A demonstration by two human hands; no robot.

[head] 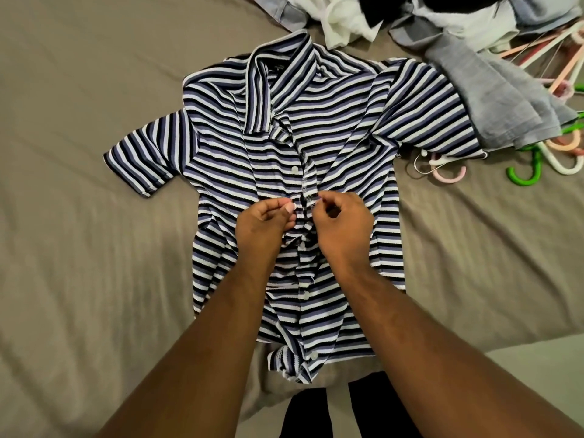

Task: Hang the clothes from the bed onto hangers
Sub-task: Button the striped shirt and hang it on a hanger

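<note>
Lying flat at frame centre on tan bed [79,216]: striped shirt [331,128], collar toward top. Left hand [262,221] pinches placket edge at mid-chest; right hand [343,224] pinches opposite edge, fingers curled, hands nearly touching. Upper right: pile of clothes [458,23], grey garment [493,99] overlapping shirt sleeve, loose hangers [556,153] beside it.
</note>
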